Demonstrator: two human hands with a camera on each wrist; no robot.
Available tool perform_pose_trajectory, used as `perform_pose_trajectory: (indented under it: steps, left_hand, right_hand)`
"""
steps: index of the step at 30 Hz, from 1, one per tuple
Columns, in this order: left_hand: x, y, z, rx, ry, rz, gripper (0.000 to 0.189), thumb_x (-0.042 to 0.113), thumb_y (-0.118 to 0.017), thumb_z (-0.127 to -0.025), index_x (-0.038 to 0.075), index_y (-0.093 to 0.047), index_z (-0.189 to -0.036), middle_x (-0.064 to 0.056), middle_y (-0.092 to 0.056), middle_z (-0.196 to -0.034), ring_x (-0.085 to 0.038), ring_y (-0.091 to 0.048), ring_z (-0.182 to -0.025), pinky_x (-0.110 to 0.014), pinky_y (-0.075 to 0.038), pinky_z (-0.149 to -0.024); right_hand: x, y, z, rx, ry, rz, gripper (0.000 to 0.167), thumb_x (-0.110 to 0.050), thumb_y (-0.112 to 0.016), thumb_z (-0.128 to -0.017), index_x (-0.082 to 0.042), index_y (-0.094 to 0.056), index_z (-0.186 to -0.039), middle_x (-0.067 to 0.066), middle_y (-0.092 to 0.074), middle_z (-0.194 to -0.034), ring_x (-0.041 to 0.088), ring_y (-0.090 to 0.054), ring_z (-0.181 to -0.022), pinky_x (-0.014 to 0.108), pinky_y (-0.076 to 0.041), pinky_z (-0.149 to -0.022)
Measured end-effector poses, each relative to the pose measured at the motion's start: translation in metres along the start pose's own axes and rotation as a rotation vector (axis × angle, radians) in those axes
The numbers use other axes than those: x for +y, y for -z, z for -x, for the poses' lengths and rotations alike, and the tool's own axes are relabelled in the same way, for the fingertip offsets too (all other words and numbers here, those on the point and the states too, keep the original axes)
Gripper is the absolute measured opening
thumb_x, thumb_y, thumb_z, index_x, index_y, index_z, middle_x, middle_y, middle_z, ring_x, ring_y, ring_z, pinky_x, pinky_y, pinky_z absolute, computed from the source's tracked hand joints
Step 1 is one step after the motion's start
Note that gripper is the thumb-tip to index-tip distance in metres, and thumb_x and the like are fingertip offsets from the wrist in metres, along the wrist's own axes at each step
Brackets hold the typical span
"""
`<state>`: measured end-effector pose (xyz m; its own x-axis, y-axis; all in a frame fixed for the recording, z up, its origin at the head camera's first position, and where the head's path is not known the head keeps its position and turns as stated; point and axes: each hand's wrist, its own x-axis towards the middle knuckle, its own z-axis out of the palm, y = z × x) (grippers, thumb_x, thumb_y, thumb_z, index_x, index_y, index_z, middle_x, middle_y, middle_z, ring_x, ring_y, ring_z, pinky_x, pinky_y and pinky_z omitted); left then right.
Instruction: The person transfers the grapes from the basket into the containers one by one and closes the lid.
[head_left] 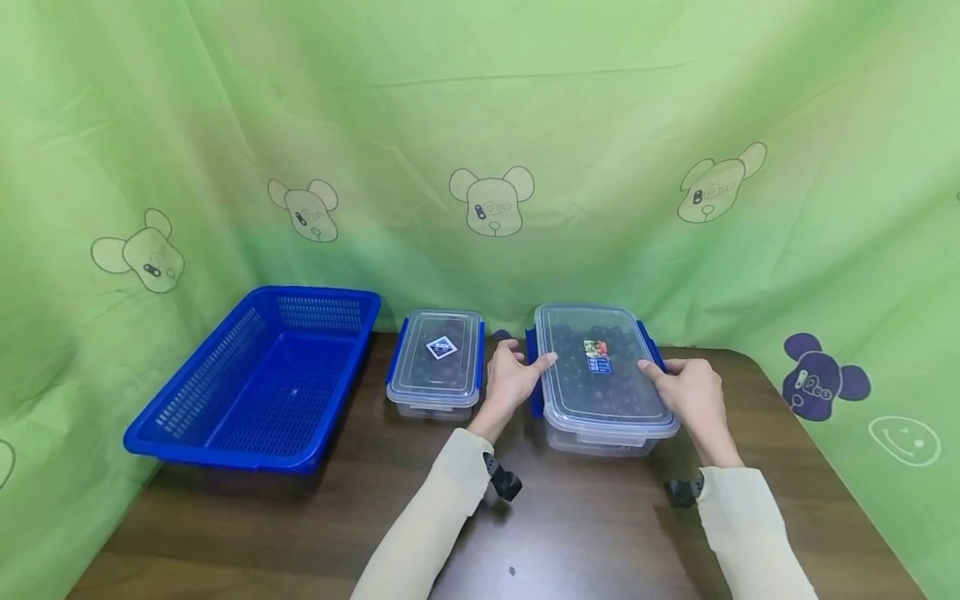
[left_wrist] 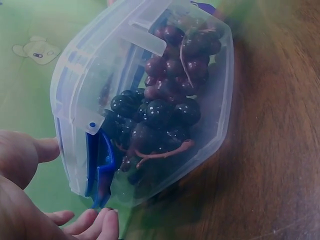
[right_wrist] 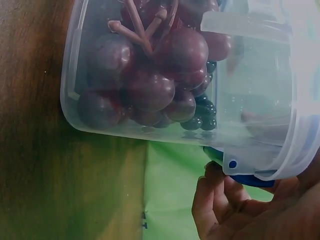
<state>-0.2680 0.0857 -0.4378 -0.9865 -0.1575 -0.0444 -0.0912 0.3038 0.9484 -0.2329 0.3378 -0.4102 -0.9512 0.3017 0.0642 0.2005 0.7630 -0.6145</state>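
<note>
A large clear food container (head_left: 600,433) with a translucent lid (head_left: 607,396) and blue side clips stands on the table. Dark round grapes (left_wrist: 167,117) on brown stems show through its wall, reddish ones (right_wrist: 150,90) nearest the right wrist camera. On its left side, my left hand (head_left: 512,379) has its thumb at the lid's edge, and its loosely bent fingertips are close to the lower end of the blue clip (left_wrist: 100,170). At the opposite side my right hand (head_left: 692,396) grips the container's edge, thumb on the lid and fingers bent under the right clip (right_wrist: 250,180).
A smaller lidded container (head_left: 435,371) with blue clips stands just left of my left hand. Farther left is a blue plastic basket (head_left: 322,450) with slotted walls. Green cloth (head_left: 420,100) printed with bear heads hangs behind and beside the brown table (head_left: 570,517).
</note>
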Motion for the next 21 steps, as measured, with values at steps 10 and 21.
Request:
perform_pose_trajectory:
  steps: [10,21]
  left_hand:
    - [0.0025,0.0022,-0.0006,-0.058,0.075,0.049,0.083,0.047,-0.083,-0.089,-0.003,-0.053,-0.148,-0.018,-0.071,-0.129,-0.032,-0.068,-0.121,-0.047,-0.057,-0.104]
    - [-0.0004,0.0032,-0.0010,-0.096,0.120,0.074,0.077,0.046,-0.081,-0.090,-0.003,-0.056,-0.145,-0.020,-0.067,-0.136,-0.034,-0.066,-0.127,-0.048,-0.055,-0.108]
  right_hand:
    - [-0.0003,-0.0007,-0.0001,0.007,-0.008,-0.032,0.068,-0.046,-0.061,-0.104,0.015,-0.062,-0.134,0.039,-0.067,-0.127,0.052,-0.069,-0.110,0.059,-0.057,-0.088]
    - [0.0019,-0.0059,0.0009,0.047,0.009,-0.019,0.064,-0.044,-0.062,-0.104,0.013,-0.065,-0.132,0.038,-0.067,-0.125,0.053,-0.068,-0.109,0.061,-0.054,-0.086]
